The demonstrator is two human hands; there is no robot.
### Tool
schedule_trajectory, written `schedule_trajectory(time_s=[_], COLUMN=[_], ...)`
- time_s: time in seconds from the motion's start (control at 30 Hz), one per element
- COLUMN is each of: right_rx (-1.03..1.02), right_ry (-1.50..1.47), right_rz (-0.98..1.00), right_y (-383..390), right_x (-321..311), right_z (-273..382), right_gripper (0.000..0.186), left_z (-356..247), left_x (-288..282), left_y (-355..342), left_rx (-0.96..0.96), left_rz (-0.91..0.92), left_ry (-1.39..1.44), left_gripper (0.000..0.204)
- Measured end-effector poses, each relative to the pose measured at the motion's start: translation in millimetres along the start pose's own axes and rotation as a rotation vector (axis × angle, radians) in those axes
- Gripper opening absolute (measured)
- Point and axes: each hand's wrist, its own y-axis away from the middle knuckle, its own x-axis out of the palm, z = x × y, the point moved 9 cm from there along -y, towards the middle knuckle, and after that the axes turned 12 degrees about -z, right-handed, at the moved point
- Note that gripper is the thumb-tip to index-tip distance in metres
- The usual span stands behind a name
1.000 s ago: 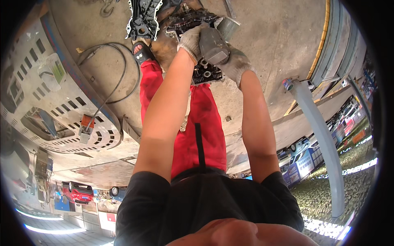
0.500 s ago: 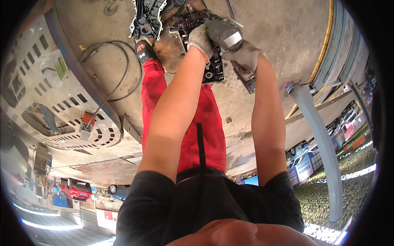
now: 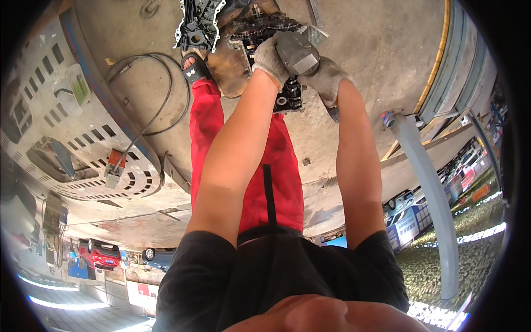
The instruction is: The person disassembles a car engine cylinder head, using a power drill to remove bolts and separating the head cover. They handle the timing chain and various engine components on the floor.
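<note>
Both my hands wear pale knitted work gloves. My left hand [image 3: 271,60] is closed round the near left side of a dark grey power tool [image 3: 297,54]; a light patch marks its end. Pressed to the tool's lower right side is my right hand [image 3: 327,81], with curled fingers partly hidden behind it. Beneath them lies a dark, oily engine [image 3: 287,99] with a timing chain across its far end and shafts along its length. The tool's working tip is hidden. Under my right wrist, a dark part [image 3: 332,114] shows only partly.
A black engine cover [image 3: 197,25] with a silvery edge lies at the far left, beyond my sandalled foot [image 3: 194,67]. A black cable [image 3: 168,99] loops over the concrete floor beside a slotted metal panel [image 3: 88,138]. At right, a grey hose [image 3: 426,177] runs past a lift.
The power tool has shifted slightly left and nearer, turning a little. My right hand has moved slightly left with it and covers more of the dark part below.
</note>
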Motion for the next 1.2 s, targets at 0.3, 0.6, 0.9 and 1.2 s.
schedule_trajectory(time_s=[0.3,0.6,0.9,1.2], right_rx=[-0.092,0.011,0.046,-0.049], right_ry=[0.106,-0.065,-0.077,0.011], right_rz=[-0.141,-0.169,-0.067,-0.129], right_y=[16,6,-18,-11], right_x=[-8,0,-14,-22], right_z=[-1,-50,-59,-39], right_gripper=[0.07,0.084,0.064,0.056], left_z=[15,37,38,33], left_x=[-16,16,18,21], left_y=[-15,-10,-38,-16], left_rx=[-0.123,-0.055,-0.003,-0.04], left_rz=[0.108,0.013,-0.001,0.018], left_ry=[0.083,-0.024,-0.002,0.067], left_gripper=[0.039,0.024,0.033,0.029])
